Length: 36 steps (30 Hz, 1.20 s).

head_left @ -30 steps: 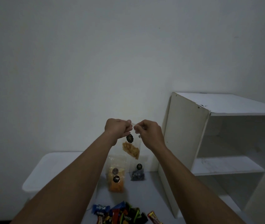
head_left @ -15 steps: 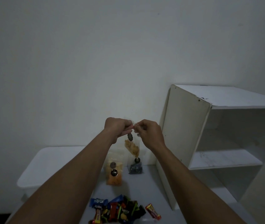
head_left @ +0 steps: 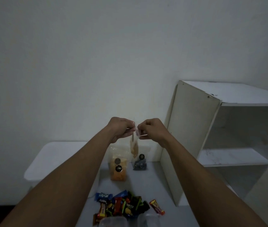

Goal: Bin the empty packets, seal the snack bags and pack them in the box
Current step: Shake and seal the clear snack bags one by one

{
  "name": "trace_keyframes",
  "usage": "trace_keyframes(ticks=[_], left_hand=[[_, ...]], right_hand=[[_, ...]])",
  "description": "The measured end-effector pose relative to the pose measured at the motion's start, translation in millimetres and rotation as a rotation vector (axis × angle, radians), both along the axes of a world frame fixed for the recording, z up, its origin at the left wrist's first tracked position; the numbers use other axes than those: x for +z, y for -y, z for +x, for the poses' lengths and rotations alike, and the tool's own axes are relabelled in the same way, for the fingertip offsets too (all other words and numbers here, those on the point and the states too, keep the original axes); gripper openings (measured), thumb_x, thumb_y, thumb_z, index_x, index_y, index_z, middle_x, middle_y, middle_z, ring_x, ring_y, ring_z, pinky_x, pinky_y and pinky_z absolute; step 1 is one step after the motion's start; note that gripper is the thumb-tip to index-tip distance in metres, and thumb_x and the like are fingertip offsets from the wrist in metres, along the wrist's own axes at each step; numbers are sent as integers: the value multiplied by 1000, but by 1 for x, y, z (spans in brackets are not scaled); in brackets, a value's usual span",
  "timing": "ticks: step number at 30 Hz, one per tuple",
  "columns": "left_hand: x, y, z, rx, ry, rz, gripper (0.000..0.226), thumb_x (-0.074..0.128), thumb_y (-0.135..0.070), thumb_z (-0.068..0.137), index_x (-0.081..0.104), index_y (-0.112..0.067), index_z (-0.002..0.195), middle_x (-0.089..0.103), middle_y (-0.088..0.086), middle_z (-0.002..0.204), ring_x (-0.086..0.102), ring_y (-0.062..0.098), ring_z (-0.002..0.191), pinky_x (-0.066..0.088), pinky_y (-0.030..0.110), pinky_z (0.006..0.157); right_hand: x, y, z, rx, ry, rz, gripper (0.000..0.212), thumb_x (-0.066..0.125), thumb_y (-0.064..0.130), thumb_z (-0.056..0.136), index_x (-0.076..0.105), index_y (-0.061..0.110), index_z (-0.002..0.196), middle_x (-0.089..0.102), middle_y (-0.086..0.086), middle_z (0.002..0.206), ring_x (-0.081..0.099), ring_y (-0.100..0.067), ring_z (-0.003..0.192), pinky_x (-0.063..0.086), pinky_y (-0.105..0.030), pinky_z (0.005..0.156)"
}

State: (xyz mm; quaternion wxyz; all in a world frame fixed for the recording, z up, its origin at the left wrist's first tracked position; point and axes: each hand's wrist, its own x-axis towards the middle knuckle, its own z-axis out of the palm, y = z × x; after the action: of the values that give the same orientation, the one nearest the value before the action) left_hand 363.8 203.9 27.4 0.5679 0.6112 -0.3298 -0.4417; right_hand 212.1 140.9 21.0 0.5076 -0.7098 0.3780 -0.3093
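I hold a small clear snack bag (head_left: 134,147) of pale yellow crisps up in the air by its top edge. My left hand (head_left: 119,128) pinches the top from the left and my right hand (head_left: 151,129) pinches it from the right. Below, on the grey table (head_left: 149,182), stands a bigger clear bag of orange snacks (head_left: 118,167) and a small bag of dark snacks (head_left: 140,163). A heap of colourful wrappers and packets (head_left: 123,204) lies nearer me.
A white shelf unit (head_left: 195,128) stands at the right of the table. A white lidded bin or box (head_left: 56,159) is at the left, below table level. Two clear plastic containers (head_left: 113,222) show at the bottom edge.
The view has tilted down, showing more of the table and wrappers. The held bag has turned edge-on and my fingers have shifted along its top.
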Motion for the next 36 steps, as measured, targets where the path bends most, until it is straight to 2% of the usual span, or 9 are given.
trace_keyframes(ticks=[4,10,15,18,20,24,27,32,36], left_hand=[[-15,-3,7,-5,-22,94,18,70,-6,87,70,1,104,73,12,103,73,18,84,61,31,78],[-34,6,-9,-19,-106,111,17,68,2,85,67,11,101,72,21,98,75,21,76,61,26,63],[-50,24,-20,20,-113,118,15,72,4,79,70,12,92,75,21,88,76,23,75,62,29,70],[-56,35,-23,30,-163,105,19,70,5,81,67,14,97,73,24,92,75,25,80,62,30,72],[-57,40,-23,52,-83,86,18,72,0,83,68,7,100,73,20,97,74,24,85,62,30,70],[-55,49,-15,17,315,4,28,79,-23,82,68,-17,106,68,2,104,63,13,95,52,30,78],[-49,52,-13,-37,359,-59,14,73,-21,87,71,-13,98,71,6,104,63,12,92,50,25,72],[-37,59,-8,54,382,-171,8,76,-16,84,75,-9,84,74,13,93,69,31,95,58,44,87],[-24,56,-5,15,261,-220,9,76,-10,84,73,-3,88,73,14,94,69,24,90,60,35,81]], right_hand=[[-11,1,-8,-26,-38,34,16,54,2,95,67,-8,92,72,-24,92,71,-23,76,62,-33,71],[-41,2,-10,-79,-79,-2,17,56,3,94,69,-8,92,72,-21,91,72,-28,81,62,-34,70],[-56,15,-17,-90,-106,-33,24,71,28,89,71,4,85,74,-11,86,72,-24,86,63,-37,75],[-59,29,-20,-87,-194,-99,10,75,16,84,72,7,86,74,-8,81,73,-22,78,62,-40,76],[-59,38,-22,-109,-206,-136,8,69,15,88,72,10,83,75,-5,77,74,-20,75,62,-42,75],[-47,48,-24,-114,-179,-154,15,63,15,93,72,8,84,75,-3,78,73,-18,74,63,-36,74],[-37,56,-25,-72,-161,-157,14,63,13,93,72,5,85,75,-6,79,73,-19,75,62,-37,75],[-20,63,-20,-3,-138,-223,11,68,16,90,70,5,86,74,-6,81,71,-18,76,61,-35,69],[-6,68,-15,34,-156,-299,13,64,12,93,67,12,80,73,-5,79,66,-14,71,59,-35,70]])
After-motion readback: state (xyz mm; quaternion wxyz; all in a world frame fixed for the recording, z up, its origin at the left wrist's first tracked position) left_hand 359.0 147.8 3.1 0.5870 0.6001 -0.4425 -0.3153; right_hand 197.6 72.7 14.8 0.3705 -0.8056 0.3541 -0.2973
